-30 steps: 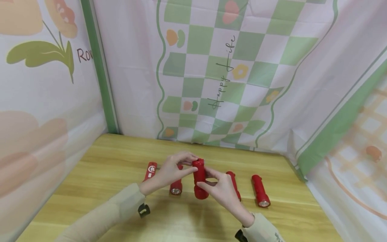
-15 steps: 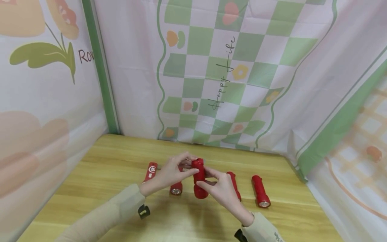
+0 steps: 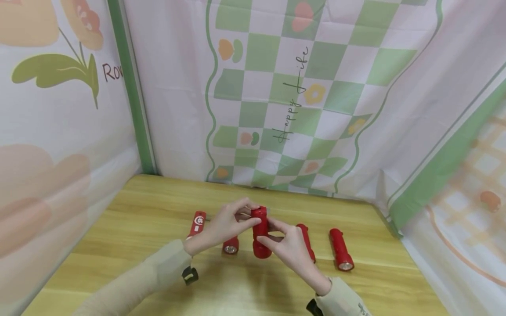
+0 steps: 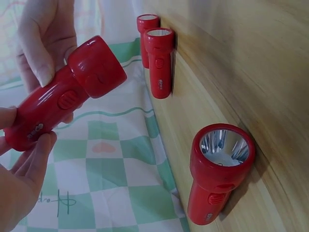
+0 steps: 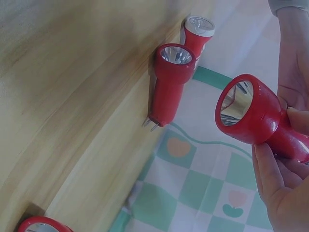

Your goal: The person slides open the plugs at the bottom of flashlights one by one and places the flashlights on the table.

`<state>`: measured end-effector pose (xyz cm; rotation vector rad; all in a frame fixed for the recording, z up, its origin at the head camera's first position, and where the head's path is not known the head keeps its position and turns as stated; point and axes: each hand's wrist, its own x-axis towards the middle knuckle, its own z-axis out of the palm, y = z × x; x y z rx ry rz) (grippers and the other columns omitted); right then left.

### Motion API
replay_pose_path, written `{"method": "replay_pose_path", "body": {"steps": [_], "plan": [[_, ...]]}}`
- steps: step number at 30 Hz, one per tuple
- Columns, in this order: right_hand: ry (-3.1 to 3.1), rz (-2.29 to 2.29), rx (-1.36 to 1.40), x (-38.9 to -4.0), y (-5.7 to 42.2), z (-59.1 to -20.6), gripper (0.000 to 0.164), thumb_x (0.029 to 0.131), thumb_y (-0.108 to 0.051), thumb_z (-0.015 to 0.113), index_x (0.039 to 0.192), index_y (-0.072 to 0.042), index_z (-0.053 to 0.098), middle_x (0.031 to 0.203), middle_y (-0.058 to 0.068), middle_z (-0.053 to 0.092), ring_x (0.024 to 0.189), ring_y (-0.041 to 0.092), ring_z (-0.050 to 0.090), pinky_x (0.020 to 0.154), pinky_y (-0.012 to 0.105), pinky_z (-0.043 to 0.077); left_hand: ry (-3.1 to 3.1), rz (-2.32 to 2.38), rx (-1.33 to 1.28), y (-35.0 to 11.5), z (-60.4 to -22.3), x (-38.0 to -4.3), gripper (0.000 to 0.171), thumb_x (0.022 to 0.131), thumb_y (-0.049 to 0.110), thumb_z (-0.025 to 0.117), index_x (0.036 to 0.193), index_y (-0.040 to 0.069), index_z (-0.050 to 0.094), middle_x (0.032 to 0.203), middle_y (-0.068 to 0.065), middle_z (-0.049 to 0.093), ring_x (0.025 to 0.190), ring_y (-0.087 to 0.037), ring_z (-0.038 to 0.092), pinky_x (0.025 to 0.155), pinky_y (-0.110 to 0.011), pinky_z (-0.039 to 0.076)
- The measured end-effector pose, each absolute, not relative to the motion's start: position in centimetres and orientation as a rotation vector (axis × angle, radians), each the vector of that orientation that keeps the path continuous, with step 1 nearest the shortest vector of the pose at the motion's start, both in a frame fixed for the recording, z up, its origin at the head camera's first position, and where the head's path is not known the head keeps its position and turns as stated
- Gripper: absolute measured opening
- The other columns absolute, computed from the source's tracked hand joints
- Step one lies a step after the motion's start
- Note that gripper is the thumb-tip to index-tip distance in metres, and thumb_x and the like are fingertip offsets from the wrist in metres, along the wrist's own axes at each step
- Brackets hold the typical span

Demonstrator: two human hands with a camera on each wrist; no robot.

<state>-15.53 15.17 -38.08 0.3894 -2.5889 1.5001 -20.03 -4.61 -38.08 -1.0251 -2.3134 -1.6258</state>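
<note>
Both my hands hold a red flashlight (image 3: 262, 250) above the table, its lens end toward me and tilted down. My left hand (image 3: 231, 220) pinches the tail end between thumb and fingers, as the left wrist view shows. The right hand (image 3: 294, 248) grips the body just behind the head. A small pale piece shows at the right of the tail, too small to make out. In the left wrist view the held flashlight (image 4: 50, 104) has a red button on its side. Its reflector (image 5: 236, 104) appears unlit in the right wrist view.
On the wooden table (image 3: 158, 202), a red flashlight (image 3: 230, 246) lies partly behind my left hand, two metal prongs at its tail. Left of it is a white-rimmed flashlight (image 3: 197, 224). Two more red ones (image 3: 304, 241) (image 3: 341, 250) lie at the right. Printed curtains border the table.
Hands and flashlight stay almost in place. A small pale piece has come into view beside the flashlight's tail end, under the left fingers.
</note>
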Motion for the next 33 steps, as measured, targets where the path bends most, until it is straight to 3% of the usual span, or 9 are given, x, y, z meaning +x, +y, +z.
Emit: {"method": "replay_pose_path", "body": {"steps": [33], "plan": [[-2.589,1.477,0.382,-15.69,15.24,-38.05,0.048,0.079,-0.010,0.082,0.125,-0.010,0.069,0.105,0.009,0.077,0.098,0.021,0.072,0.074,0.029,0.063,-2.329,-1.728,-0.989,-4.11,-38.07,-19.95,0.023,0.094,0.015,0.068,0.116,0.012,0.063,0.114,-0.008,0.069,0.100,-0.023,0.071,0.087,-0.033,0.061]]}}
